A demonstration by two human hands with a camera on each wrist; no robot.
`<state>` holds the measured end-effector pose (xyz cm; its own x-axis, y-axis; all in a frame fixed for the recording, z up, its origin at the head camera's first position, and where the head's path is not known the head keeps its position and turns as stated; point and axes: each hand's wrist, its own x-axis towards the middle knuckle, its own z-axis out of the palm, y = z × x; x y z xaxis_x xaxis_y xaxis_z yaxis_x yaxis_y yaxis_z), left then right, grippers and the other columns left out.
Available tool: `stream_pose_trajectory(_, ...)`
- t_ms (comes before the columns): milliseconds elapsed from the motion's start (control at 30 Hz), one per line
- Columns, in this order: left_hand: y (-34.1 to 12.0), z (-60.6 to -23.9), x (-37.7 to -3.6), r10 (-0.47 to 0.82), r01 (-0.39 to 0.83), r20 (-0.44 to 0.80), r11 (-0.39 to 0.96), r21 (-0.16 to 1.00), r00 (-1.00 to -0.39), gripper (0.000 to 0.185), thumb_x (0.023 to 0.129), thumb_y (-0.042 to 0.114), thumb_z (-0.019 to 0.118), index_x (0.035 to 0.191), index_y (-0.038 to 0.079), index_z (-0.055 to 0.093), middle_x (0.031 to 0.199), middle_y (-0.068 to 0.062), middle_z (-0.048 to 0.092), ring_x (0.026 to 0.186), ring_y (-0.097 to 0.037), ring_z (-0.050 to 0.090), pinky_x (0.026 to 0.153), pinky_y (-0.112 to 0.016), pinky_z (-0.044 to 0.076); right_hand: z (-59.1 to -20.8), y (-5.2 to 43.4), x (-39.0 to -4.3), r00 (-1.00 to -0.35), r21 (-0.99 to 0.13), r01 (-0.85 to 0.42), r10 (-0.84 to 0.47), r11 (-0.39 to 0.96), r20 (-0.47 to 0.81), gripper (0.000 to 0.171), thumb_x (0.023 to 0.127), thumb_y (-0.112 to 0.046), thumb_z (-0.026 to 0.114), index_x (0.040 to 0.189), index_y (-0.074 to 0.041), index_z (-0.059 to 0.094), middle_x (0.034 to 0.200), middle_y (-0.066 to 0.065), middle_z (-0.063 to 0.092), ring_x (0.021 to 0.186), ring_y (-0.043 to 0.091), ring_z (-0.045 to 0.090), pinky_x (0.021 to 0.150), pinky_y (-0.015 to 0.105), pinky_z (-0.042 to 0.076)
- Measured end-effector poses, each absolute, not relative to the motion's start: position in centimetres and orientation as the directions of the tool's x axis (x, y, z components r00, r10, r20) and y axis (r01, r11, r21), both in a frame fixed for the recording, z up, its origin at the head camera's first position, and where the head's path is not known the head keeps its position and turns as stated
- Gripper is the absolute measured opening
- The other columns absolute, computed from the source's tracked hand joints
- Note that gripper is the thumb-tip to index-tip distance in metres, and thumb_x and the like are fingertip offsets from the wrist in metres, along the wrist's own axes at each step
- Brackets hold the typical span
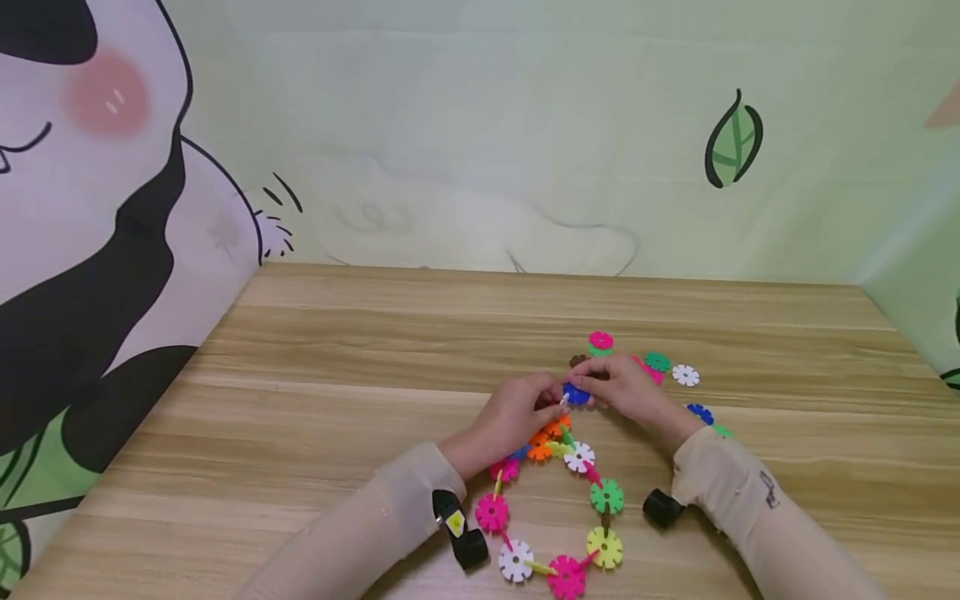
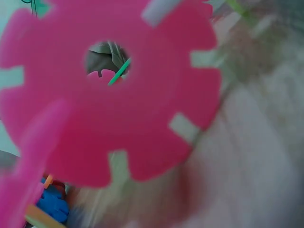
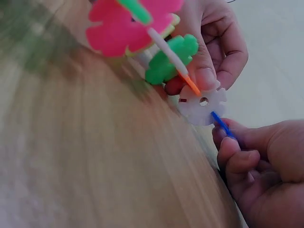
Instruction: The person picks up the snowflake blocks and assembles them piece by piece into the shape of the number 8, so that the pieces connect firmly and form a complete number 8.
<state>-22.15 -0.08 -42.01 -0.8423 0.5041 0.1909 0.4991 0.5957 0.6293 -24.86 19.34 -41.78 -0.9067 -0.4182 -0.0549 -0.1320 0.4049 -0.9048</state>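
Both hands meet over the middle of the wooden table [image 1: 337,392]. My left hand [image 1: 550,402] pinches a white snowflake disc [image 3: 202,104] at the open end of a chain of coloured discs [image 1: 606,497]. My right hand [image 1: 594,388] pinches a blue disc [image 1: 576,394], seen edge-on in the right wrist view, its rim slotted into the white one. The chain loops back toward me through orange, white, green, yellow and pink discs. A blurred pink disc [image 2: 109,95] fills the left wrist view.
Loose discs lie just beyond and right of the hands: a pink one on a green one [image 1: 600,342], green [image 1: 657,362], white [image 1: 685,375], blue [image 1: 700,412], brown [image 1: 577,360]. Painted fabric walls close in the table at the back and both sides.
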Motion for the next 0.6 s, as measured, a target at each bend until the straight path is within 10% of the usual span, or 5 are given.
stream_pose_trajectory(600,-0.25,-41.85,-22.31,0.481,0.476,0.18,0.612,0.632,-0.858,0.013,0.087,0.02,0.071,0.089,0.009,0.065,0.082,-0.002,0.069,0.07,-0.006,0.056,0.065,-0.015,0.045,-41.28,18.93,-24.43,-0.919,-0.824,-0.22,-0.394,0.522,-0.005,0.024,0.098,-0.01,0.053,0.115,0.004,0.064,0.073,0.009,0.063,0.057,0.01,0.054,0.047,0.02,0.041)
